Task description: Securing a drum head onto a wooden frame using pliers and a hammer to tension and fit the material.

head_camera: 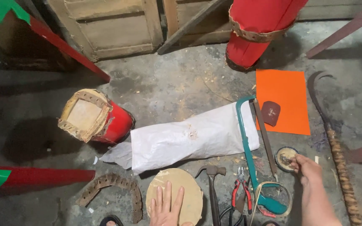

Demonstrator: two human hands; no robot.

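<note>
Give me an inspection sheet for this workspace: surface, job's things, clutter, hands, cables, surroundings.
Surface: concrete floor, stained, with wood chips scattered on it.
Job's things: round cardboard disc lying flat; small round tin, open.
Clutter: white sack, teal hacksaw, hammer, red-handled pliers, orange paper sheet, sickle with wrapped handle, curved perforated cardboard strip.
Hands: left hand flat on the disc, fingers spread; right hand with fingertips at the tin, grip unclear.
Cables: nothing seen.
Surroundings: red paper-covered cylinder on its side, a second red cylinder, wooden panels at the back.
</note>
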